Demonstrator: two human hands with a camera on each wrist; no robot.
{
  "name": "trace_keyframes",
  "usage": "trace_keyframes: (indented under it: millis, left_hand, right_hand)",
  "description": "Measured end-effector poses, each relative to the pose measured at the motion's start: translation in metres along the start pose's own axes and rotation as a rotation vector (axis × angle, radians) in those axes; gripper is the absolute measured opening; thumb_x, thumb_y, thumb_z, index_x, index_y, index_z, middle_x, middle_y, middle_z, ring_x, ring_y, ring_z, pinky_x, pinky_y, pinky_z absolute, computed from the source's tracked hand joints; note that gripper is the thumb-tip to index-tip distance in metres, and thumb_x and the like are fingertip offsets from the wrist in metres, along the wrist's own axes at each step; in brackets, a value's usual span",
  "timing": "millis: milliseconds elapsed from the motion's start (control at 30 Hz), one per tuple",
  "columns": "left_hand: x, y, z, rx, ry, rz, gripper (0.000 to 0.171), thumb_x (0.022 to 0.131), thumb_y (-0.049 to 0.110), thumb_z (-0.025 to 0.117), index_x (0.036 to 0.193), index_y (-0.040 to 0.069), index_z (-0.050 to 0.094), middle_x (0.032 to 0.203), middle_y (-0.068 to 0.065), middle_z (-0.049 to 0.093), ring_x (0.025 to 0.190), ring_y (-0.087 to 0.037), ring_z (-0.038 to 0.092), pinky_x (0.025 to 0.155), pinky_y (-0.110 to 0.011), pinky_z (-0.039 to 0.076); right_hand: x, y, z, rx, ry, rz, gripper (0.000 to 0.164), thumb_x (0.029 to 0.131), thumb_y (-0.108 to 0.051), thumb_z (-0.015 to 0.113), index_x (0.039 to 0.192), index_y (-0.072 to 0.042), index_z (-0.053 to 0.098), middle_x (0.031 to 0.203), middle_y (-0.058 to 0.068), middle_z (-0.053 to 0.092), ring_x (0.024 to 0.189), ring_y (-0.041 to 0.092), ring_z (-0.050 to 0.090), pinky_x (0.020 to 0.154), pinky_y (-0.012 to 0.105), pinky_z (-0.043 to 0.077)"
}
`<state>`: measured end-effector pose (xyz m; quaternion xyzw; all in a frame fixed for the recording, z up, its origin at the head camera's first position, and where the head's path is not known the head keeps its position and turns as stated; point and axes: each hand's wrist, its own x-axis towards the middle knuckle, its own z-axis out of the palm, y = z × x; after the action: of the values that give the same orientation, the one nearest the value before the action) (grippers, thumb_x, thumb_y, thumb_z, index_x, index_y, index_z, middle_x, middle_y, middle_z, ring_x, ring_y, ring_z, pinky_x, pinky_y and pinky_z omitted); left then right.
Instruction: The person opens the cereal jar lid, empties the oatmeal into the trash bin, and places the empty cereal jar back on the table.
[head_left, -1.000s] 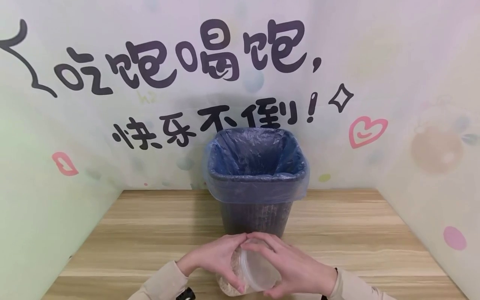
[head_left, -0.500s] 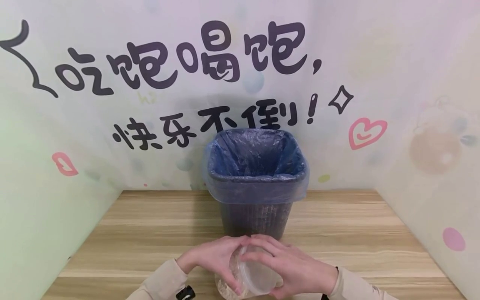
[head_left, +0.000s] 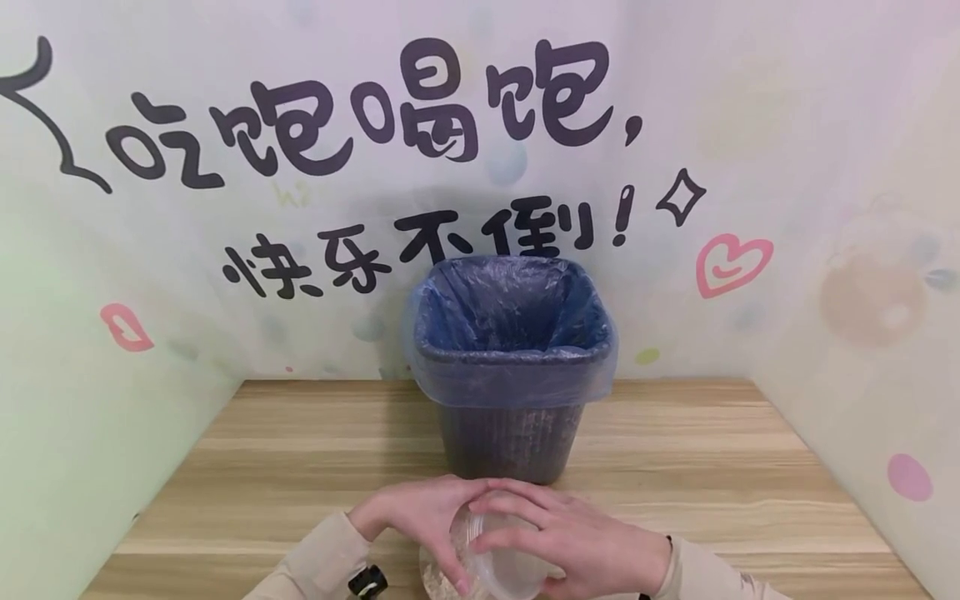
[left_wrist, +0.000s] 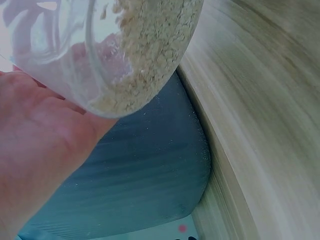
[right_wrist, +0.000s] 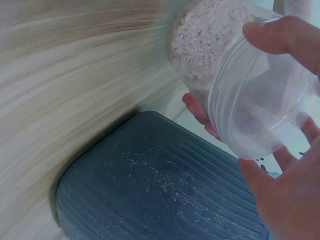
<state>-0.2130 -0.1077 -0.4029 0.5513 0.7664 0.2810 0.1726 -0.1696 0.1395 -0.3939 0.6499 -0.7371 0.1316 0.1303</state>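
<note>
A clear plastic jar (head_left: 439,577) with pale, oat-like flakes inside is held tilted between the two hands, low in the head view. My left hand (head_left: 420,518) grips the jar's body, thumb on the near side and fingers round the back. My right hand (head_left: 600,542) curls its fingers and thumb round the translucent lid (right_wrist: 265,105) at the jar's right end. In the right wrist view the flakes (right_wrist: 207,37) lie toward the base, with the lid still on the jar. The left wrist view shows flakes (left_wrist: 150,60) against the jar wall.
Right behind the hands stands a dark ribbed bin (head_left: 510,437), lined with a blue plastic bag (head_left: 517,379). Pale dust specks its side in the right wrist view. The wood-grain table (head_left: 712,467) meets a printed backdrop (head_left: 360,167) at the back and sides.
Both hands and the jar have shifted slightly toward the front and left of the table. The grip on the jar and lid looks much the same; the bin stays put.
</note>
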Motion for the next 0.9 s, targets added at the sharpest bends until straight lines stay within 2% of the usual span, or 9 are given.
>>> trace_keyframes:
  millis: [233, 333, 433, 533, 667, 767, 900]
  left_hand:
    - [0.000, -0.003, -0.003, -0.055, -0.055, 0.002, 0.099, 0.065, 0.025, 0.091, 0.145, 0.007, 0.034, 0.130, 0.006, 0.056, 0.113, 0.000, 0.052, 0.096, -0.018, 0.041]
    - [-0.001, -0.007, -0.005, -0.166, -0.102, -0.007, 0.098, 0.068, 0.017, 0.088, 0.147, 0.005, 0.030, 0.138, 0.005, 0.050, 0.119, -0.002, 0.049, 0.100, -0.021, 0.039]
    - [-0.004, -0.011, -0.006, -0.275, -0.127, -0.046, 0.096, 0.071, 0.011, 0.084, 0.149, 0.004, 0.028, 0.144, 0.004, 0.042, 0.125, -0.005, 0.043, 0.104, -0.025, 0.036]
    - [-0.008, -0.013, -0.005, -0.283, -0.105, -0.070, 0.087, 0.071, 0.013, 0.084, 0.143, 0.003, 0.036, 0.137, 0.005, 0.047, 0.121, -0.004, 0.046, 0.102, -0.025, 0.038]
    - [-0.013, -0.015, -0.003, -0.266, -0.046, -0.056, 0.079, 0.070, 0.013, 0.086, 0.136, 0.006, 0.042, 0.126, 0.004, 0.053, 0.115, -0.008, 0.051, 0.100, -0.026, 0.040]
    - [-0.018, -0.016, -0.003, -0.260, -0.007, -0.047, 0.082, 0.068, 0.013, 0.087, 0.136, 0.005, 0.042, 0.127, -0.002, 0.054, 0.118, -0.012, 0.051, 0.102, -0.027, 0.038]
    - [-0.024, -0.016, -0.005, -0.264, 0.026, -0.047, 0.085, 0.068, 0.015, 0.088, 0.138, 0.004, 0.040, 0.129, -0.012, 0.055, 0.121, -0.018, 0.050, 0.103, -0.030, 0.038]
  right_hand:
    - [0.001, -0.001, 0.002, 0.065, -0.012, -0.036, 0.098, 0.055, -0.007, 0.077, 0.144, -0.018, 0.038, 0.153, 0.006, 0.028, 0.140, 0.030, 0.025, 0.111, 0.037, 0.028]
    - [0.001, -0.001, 0.000, 0.008, -0.005, -0.057, 0.100, 0.051, -0.007, 0.075, 0.143, -0.019, 0.040, 0.152, 0.006, 0.029, 0.140, 0.030, 0.027, 0.112, 0.038, 0.027]
    - [-0.001, -0.001, -0.002, -0.052, -0.005, -0.060, 0.100, 0.051, -0.009, 0.079, 0.143, -0.020, 0.042, 0.153, 0.005, 0.028, 0.139, 0.031, 0.028, 0.113, 0.038, 0.025]
    - [-0.004, 0.000, -0.003, -0.053, 0.004, -0.042, 0.099, 0.052, -0.011, 0.082, 0.143, -0.018, 0.042, 0.152, 0.006, 0.029, 0.139, 0.032, 0.028, 0.113, 0.039, 0.026]
    - [-0.014, 0.004, -0.004, 0.011, -0.009, 0.054, 0.101, 0.054, -0.008, 0.081, 0.145, -0.019, 0.039, 0.152, 0.007, 0.029, 0.140, 0.032, 0.025, 0.107, 0.043, 0.035]
    - [-0.024, 0.007, -0.006, 0.054, -0.039, 0.145, 0.103, 0.055, -0.007, 0.080, 0.147, -0.022, 0.035, 0.154, 0.006, 0.027, 0.141, 0.031, 0.022, 0.099, 0.045, 0.043]
    - [-0.036, 0.011, -0.008, 0.068, -0.041, 0.196, 0.104, 0.055, -0.009, 0.082, 0.148, -0.020, 0.034, 0.155, 0.006, 0.025, 0.138, 0.034, 0.027, 0.095, 0.047, 0.046]
